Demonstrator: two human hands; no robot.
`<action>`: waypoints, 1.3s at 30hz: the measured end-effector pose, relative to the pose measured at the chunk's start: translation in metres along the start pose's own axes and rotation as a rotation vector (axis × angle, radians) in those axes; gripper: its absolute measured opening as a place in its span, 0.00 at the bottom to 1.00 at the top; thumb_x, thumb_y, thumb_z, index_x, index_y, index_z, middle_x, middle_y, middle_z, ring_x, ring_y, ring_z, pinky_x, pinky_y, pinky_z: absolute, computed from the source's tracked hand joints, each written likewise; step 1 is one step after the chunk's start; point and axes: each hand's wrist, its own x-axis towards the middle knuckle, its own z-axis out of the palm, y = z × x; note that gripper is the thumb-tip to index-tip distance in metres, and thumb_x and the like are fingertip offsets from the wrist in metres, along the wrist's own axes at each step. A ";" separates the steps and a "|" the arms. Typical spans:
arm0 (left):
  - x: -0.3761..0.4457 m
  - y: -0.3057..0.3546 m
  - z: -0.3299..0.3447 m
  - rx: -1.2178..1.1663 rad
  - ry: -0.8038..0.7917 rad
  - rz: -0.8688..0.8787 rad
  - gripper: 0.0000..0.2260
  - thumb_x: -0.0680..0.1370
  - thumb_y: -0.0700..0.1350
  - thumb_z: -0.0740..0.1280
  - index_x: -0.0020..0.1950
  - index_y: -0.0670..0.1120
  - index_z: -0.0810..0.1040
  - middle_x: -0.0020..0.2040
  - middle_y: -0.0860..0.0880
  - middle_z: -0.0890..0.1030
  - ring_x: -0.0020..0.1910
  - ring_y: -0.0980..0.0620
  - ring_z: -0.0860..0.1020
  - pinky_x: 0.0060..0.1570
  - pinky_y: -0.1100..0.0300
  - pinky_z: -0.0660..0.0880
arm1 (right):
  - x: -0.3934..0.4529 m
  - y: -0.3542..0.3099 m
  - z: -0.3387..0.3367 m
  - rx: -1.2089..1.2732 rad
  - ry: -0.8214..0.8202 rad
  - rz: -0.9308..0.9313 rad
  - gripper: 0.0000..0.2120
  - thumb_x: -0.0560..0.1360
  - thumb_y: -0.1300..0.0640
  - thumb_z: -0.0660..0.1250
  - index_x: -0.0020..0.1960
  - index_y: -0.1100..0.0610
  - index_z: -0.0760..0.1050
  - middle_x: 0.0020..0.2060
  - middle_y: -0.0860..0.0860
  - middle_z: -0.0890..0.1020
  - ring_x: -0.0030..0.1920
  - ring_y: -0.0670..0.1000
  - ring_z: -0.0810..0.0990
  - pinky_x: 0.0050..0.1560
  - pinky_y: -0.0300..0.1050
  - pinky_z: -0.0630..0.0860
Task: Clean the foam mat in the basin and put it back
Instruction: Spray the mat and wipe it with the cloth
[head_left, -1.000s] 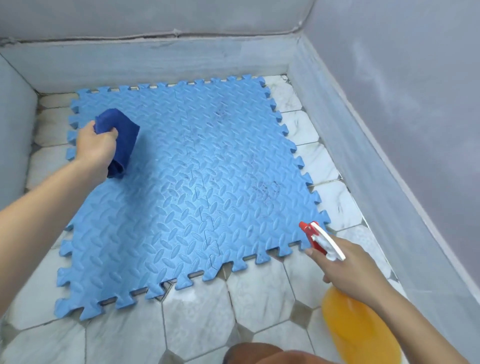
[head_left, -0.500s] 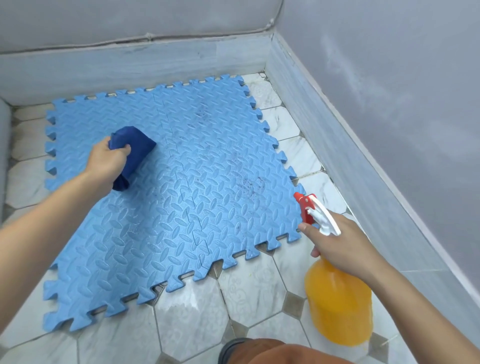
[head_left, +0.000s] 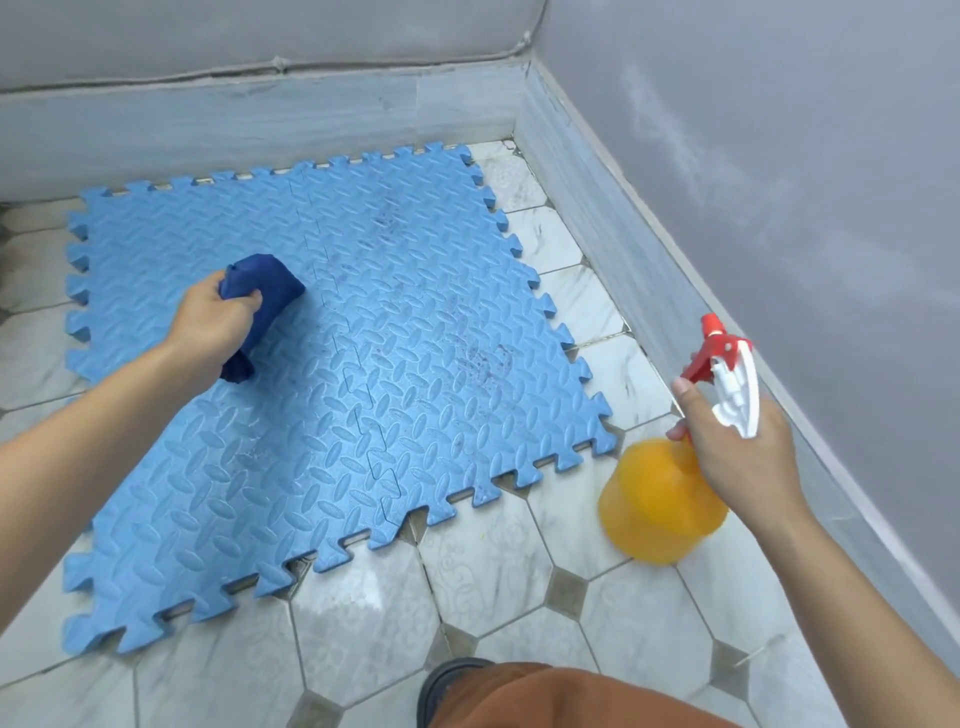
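Tiled basin floor carries blue interlocking foam mat; left hand grips dark-blue cloth; stains lie at 3 o'clock, nearer than right hand gripping orange spray bottle.

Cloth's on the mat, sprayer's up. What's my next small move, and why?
Probably slide the left hand with the cloth rightward onto the dark smudges on the mat; they are unwiped, and the spray bottle in the right hand points that way.

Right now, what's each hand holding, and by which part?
Left hand grips the bunched dark blue cloth around its middle, on the foam mat. Right hand holds the orange spray bottle by its neck.
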 end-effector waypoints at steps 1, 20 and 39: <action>0.000 0.001 0.002 0.009 0.000 0.002 0.13 0.80 0.44 0.59 0.64 0.44 0.72 0.52 0.46 0.72 0.52 0.48 0.70 0.48 0.54 0.66 | 0.002 0.006 -0.002 0.040 0.041 -0.004 0.18 0.77 0.44 0.66 0.45 0.60 0.79 0.33 0.46 0.83 0.31 0.36 0.76 0.33 0.37 0.68; -0.002 0.004 -0.007 -0.043 0.030 0.020 0.10 0.80 0.44 0.59 0.61 0.50 0.72 0.53 0.48 0.72 0.53 0.49 0.71 0.45 0.55 0.69 | -0.003 0.006 -0.012 -0.747 -0.564 0.265 0.42 0.66 0.22 0.55 0.40 0.62 0.80 0.35 0.55 0.85 0.39 0.56 0.85 0.52 0.54 0.81; 0.021 -0.082 -0.029 0.271 -0.009 0.185 0.24 0.79 0.51 0.63 0.74 0.47 0.63 0.71 0.43 0.70 0.70 0.43 0.68 0.68 0.51 0.64 | 0.075 -0.106 0.297 -0.702 -0.518 -0.801 0.36 0.79 0.34 0.49 0.80 0.53 0.50 0.79 0.54 0.53 0.79 0.57 0.50 0.77 0.59 0.47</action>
